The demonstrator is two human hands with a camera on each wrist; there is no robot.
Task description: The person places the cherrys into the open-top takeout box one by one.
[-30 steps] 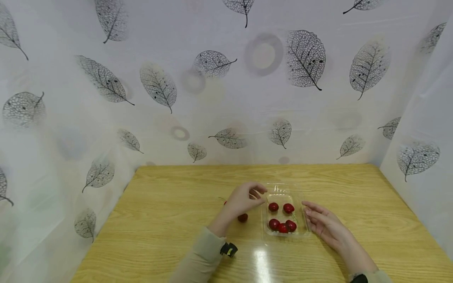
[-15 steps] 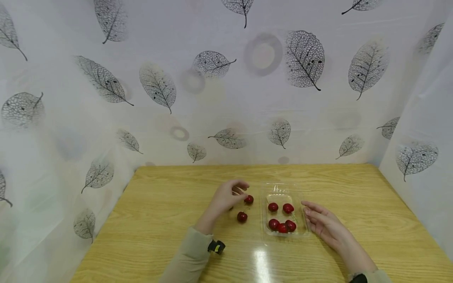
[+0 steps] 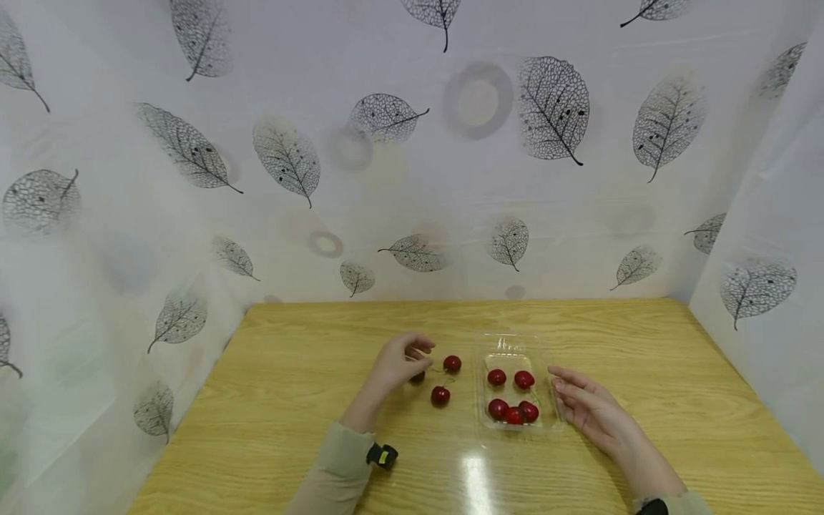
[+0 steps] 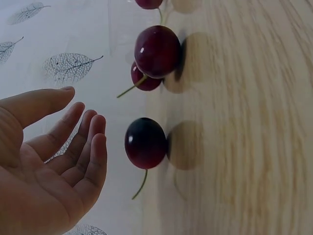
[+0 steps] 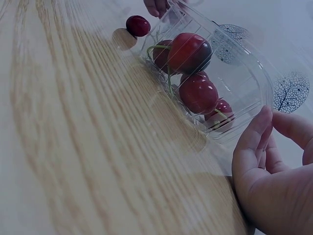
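Note:
My left hand (image 3: 399, 363) hovers over the table, fingers loosely bent, with nothing in its grasp. Just under its fingertips lies a dark cherry (image 4: 145, 143), partly hidden in the head view. Two more stemmed cherries rest to its right, a far one (image 3: 453, 364) and a nearer one (image 3: 440, 395). A clear plastic box (image 3: 552, 422) stands right of these, holding several red cherries; one is the upper right cherry (image 3: 524, 380). My right hand (image 3: 595, 408) pinches the box's right rim between thumb and fingertips, as the right wrist view shows.
All of it stands on a wooden table (image 3: 290, 415). Behind and at both sides hangs a pale sheet (image 3: 412, 186) printed with dark leaves, meeting the table's back edge.
My left hand has moved left from the box's left edge, past the two loose cherries, to the third one. My right hand and the box have stayed in place.

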